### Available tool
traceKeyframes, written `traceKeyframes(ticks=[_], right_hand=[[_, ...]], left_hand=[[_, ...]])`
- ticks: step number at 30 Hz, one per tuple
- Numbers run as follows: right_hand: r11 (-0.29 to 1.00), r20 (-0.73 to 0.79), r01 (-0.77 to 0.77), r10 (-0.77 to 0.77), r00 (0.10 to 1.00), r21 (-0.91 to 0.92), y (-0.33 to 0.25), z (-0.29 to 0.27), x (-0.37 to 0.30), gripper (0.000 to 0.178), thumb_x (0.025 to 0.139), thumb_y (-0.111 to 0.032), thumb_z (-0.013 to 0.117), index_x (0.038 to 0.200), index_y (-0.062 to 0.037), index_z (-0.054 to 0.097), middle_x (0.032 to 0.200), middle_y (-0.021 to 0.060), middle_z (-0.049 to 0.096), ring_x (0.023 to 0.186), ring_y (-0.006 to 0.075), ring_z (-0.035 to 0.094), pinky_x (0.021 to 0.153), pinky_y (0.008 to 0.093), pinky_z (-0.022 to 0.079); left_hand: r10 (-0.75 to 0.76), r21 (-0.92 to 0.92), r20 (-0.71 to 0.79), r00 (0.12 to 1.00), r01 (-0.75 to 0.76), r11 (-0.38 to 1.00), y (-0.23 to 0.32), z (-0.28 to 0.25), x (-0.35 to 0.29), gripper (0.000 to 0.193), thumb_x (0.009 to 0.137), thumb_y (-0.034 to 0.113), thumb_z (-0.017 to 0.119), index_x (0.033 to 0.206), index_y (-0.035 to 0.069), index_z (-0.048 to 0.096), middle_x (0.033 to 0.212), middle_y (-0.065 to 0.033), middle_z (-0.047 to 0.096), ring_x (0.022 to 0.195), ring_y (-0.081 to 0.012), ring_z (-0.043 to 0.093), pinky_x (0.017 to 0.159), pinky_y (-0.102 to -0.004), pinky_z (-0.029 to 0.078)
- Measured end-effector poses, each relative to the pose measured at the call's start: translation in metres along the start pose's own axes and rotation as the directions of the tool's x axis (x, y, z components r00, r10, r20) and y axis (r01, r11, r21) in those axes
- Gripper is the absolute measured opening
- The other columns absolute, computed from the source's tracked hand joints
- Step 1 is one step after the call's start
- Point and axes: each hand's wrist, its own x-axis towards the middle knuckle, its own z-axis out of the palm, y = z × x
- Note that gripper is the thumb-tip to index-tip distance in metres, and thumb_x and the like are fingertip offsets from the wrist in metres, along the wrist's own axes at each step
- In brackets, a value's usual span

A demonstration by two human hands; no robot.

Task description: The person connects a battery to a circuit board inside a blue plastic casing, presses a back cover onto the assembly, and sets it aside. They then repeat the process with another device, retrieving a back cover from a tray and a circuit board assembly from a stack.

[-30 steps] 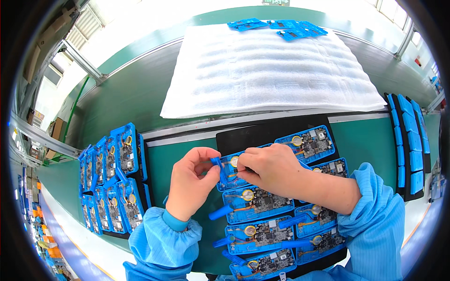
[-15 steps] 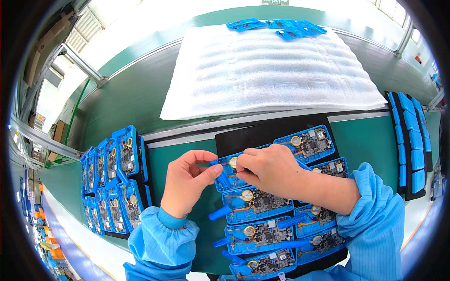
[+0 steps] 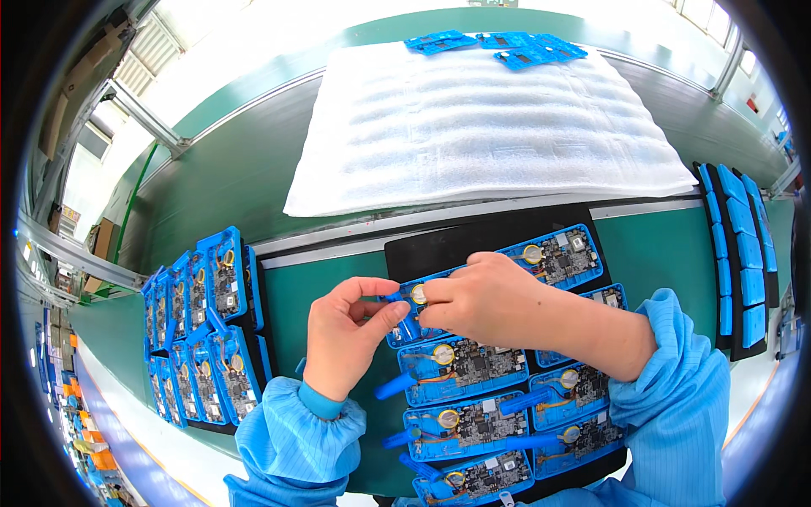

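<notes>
My left hand [image 3: 346, 334] pinches a small blue cylinder [image 3: 408, 328] between thumb and forefinger, at the left end of an open blue casing. Beside it, the fingers of my right hand [image 3: 486, 296] are bent together next to a round gold coin cell [image 3: 418, 294] in the same casing. Whatever those fingertips grip is hidden, and my right hand covers most of this casing's circuit board. Just below lies another blue casing [image 3: 465, 369] with a board, coin cell, thin wires and its own blue cylinder [image 3: 395, 386] sticking out to the left.
Several similar open casings lie on a black mat [image 3: 456, 251]. More stand in rows on the left [image 3: 203, 329]. Blue closed pieces [image 3: 748, 253] line black strips at the right. Behind, white foam sheeting [image 3: 498, 135] carries blue parts [image 3: 536, 52] at its far edge.
The blue cylinder has shifted slightly down and right, along the casing's left end. My left hand has moved slightly right and down; my right hand has shifted slightly left.
</notes>
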Motion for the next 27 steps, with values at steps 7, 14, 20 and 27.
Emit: traceKeyframes(ticks=[7, 14, 20, 27], right_hand=[[0.962, 0.117, 0.211, -0.193, 0.974, -0.170, 0.007, -0.013, 0.011, 0.006, 0.076, -0.015, 0.062, 0.071, -0.0134, 0.059, 0.069, -0.0018, 0.055, 0.062, 0.0160, 0.062, 0.056, 0.0307, 0.042], [0.879, 0.147, 0.388, -0.360, 0.921, -0.276, 0.010, -0.010, 0.018, 0.009, 0.079, -0.016, 0.058, 0.071, -0.0121, 0.057, 0.066, -0.0018, 0.056, 0.058, 0.0148, 0.061, 0.052, 0.0294, 0.040], [0.887, 0.083, 0.353, -0.345, 0.935, -0.298, 0.011, -0.003, 0.013, 0.010, 0.078, -0.016, 0.059, 0.071, -0.0111, 0.054, 0.061, -0.0020, 0.050, 0.055, 0.0140, 0.061, 0.049, 0.0283, 0.039], [0.913, 0.128, 0.354, -0.334, 0.934, -0.204, 0.016, -0.008, 0.011, 0.007, 0.077, -0.018, 0.060, 0.079, -0.0131, 0.055, 0.072, -0.0017, 0.050, 0.059, 0.0109, 0.057, 0.051, 0.0267, 0.037]], left_hand=[[0.190, 0.358, -0.027, 0.981, -0.168, 0.919, 0.003, 0.001, -0.001, 0.023, 0.074, 0.005, 0.076, 0.095, 0.003, 0.067, 0.082, -0.0040, 0.068, 0.079, -0.0133, 0.062, 0.066, -0.0251, 0.050], [0.303, 0.428, 0.040, 0.952, -0.290, 0.856, -0.001, -0.005, 0.002, 0.027, 0.070, 0.010, 0.078, 0.096, 0.007, 0.069, 0.094, -0.0050, 0.064, 0.082, -0.0194, 0.059, 0.069, -0.0289, 0.049], [0.262, 0.410, 0.118, 0.958, -0.287, 0.866, 0.002, -0.004, 0.001, 0.031, 0.072, 0.008, 0.076, 0.102, 0.007, 0.068, 0.096, -0.0057, 0.063, 0.084, -0.0219, 0.058, 0.073, -0.0306, 0.049], [0.338, 0.585, 0.184, 0.923, -0.379, 0.717, 0.003, -0.006, -0.006, 0.038, 0.071, 0.009, 0.076, 0.109, 0.009, 0.067, 0.106, -0.0075, 0.059, 0.100, -0.0219, 0.053, 0.084, -0.0326, 0.045]])
